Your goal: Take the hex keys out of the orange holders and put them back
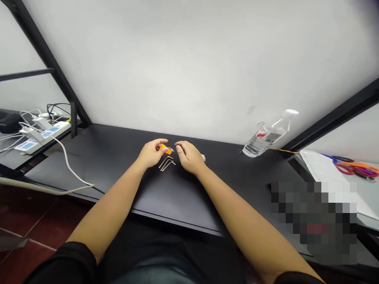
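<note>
**Orange handle** [165, 149]: there it was, up in the middle of the black desk, a short metal tip poking out toward the other hand; at this small size it looked like a hex key holder, though that was hard to swear to.
**Left hand** [151, 154]: clenched around the orange handle, grasping it between thumb and fingers.
**Right hand** [189, 157]: released and loosely curled, nothing visible in it, fingertips just beside the metal tip.
**Hex keys** [166, 163]: a small bunch of L-shaped silver keys lay on the desk right between the hands, just below the handle.
**Second key bunch** [203, 157]: more metal ends peeked out just past the right hand.
**Black desk** [166, 197]: both forearms rested across its front edge.
**Water bottle** [266, 139]: clear plastic, white cap, red label, well off to the right near the wall.
**Orange wire** [284, 150]: ran along the back right of the desk.
**Scissors** [353, 169]: red and orange handles, on a lower surface at far right, beside a **white sheet** [321, 169].
**Power strip** [41, 136]: white, plugged full, on a shelf at left.
**White cable** [67, 159]: swept down from there over the desk's left end.
**Blurred patch** [314, 221]: pixelated at lower right, contents unreadable.
</note>
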Demonstrator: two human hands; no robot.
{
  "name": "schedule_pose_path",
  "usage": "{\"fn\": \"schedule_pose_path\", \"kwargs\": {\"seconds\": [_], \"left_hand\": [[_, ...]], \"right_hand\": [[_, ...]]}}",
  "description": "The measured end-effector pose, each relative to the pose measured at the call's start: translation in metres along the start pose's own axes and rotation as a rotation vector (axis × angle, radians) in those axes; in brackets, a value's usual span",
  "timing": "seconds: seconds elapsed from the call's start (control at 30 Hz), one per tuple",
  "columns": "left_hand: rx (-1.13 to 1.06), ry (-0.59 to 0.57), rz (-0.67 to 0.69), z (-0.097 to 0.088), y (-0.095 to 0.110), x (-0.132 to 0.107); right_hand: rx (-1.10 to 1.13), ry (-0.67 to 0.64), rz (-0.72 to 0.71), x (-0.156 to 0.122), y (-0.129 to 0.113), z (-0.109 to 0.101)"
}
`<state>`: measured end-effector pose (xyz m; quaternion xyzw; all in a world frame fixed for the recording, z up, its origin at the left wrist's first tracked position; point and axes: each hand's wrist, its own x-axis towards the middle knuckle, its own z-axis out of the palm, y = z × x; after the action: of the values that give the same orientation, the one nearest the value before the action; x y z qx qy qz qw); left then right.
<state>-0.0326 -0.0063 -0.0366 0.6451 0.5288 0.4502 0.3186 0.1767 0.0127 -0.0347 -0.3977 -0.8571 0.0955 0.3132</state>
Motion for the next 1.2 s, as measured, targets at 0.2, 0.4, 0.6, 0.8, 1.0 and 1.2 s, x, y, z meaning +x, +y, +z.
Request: {"fn": "schedule_pose_path", "kwargs": {"seconds": [0.2,0.4,0.6,0.8,1.0,1.2], "left_hand": [[0.078,-0.076,0.071,0.001,0.010,-0.005],[0.126,-0.102,0.091,0.000,0.016,-0.007],[0.005,-0.163,0.039,-0.001,0.016,-0.007],[0.033,-0.221,-0.049,-0.005,0.017,-0.007],[0.079,-0.108,-0.101,-0.017,0.009,-0.003],[0.043,-0.057,-0.080,-0.022,0.006,-0.002]], "right_hand": [[0.128,-0.130,-0.128,-0.004,-0.002,-0.006],[0.178,-0.213,-0.027,-0.004,-0.003,-0.008],[0.226,-0.073,0.096,0.002,0.000,-0.019],[0.161,-0.090,0.309,0.003,0.001,-0.033],[0.034,-0.157,0.436,-0.007,-0.009,-0.035],[-0.183,-0.480,0.462,-0.030,-0.044,-0.002]]}}
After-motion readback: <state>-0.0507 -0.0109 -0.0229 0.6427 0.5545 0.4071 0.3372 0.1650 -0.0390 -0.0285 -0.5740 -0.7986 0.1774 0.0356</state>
